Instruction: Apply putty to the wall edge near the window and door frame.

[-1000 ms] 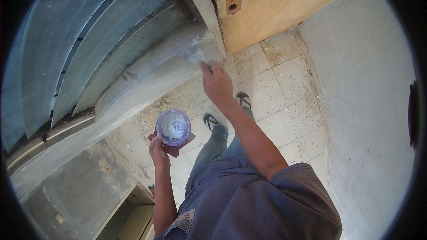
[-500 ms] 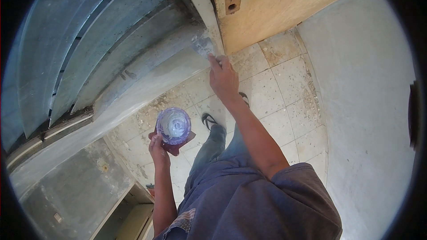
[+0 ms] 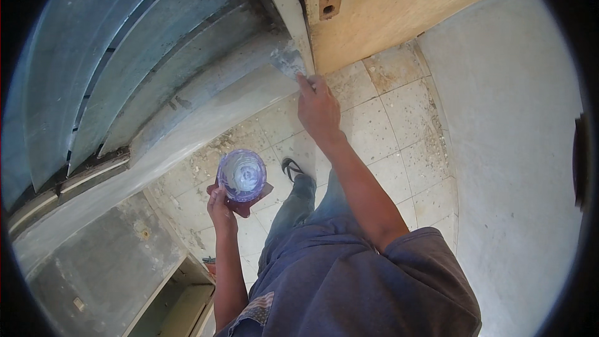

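My left hand is closed round a translucent purple tub with whitish paste inside and a dark red flat piece beneath it. My right hand is raised beside the window sill, gripping a wide putty knife. The knife's blade carries grey-white paste and lies at the right end of the grey sill, by the frame post; whether it touches the surface I cannot tell exactly.
Louvred glass panes fill the upper left. A worn tan door with a lock cutout is ahead, a pale wall on the right, a grey counter with an opening at lower left, and a speckled tile floor below.
My right hand and the putty knife have moved right and slightly up along the sill toward the post. My left hand with the tub has risen very slightly.
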A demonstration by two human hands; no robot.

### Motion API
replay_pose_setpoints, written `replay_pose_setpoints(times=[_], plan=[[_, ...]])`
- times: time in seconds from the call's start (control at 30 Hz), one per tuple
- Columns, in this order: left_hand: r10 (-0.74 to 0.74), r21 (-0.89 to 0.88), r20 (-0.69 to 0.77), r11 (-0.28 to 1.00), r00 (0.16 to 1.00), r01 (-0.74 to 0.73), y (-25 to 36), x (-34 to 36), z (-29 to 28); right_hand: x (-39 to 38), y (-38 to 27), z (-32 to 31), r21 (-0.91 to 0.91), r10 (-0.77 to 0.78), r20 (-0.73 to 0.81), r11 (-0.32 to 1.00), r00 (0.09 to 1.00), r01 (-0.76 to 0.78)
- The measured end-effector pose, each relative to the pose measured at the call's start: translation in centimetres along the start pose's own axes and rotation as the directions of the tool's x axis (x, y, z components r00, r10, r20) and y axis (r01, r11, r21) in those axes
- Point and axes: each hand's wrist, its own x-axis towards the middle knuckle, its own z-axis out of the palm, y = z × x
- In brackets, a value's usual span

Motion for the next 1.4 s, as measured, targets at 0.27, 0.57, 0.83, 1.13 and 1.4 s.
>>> replay_pose_setpoints(times=[0.27,0.57,0.83,1.13,1.4], plan=[[0.012,0.019,-0.021,1.0,1.0,-0.012,-0.4,0.2,-0.6,1.6,-0.5,0.4,-0.036,-0.027,0.019,0.999,0.999,0.027],[0.009,0.003,-0.025,1.0,1.0,-0.009,-0.8,0.2,-1.5,-0.7,0.1,-1.3,-0.006,-0.046,0.001,0.999,0.999,0.046],[-0.007,0.023,0.001,1.0,1.0,0.007,-0.8,0.0,-1.1,2.1,-1.3,1.0,-0.056,-0.09,0.07,0.994,0.993,0.094],[-0.002,-0.03,-0.034,1.0,0.999,0.001,-1.0,-0.4,-1.1,0.3,-0.4,-0.4,-0.048,-0.084,0.039,0.995,0.996,0.086],[-0.018,-0.007,-0.036,1.0,0.999,0.018,-1.4,-0.4,-1.1,0.6,-1.6,2.2,0.0,-0.203,0.051,0.979,0.978,0.203]])
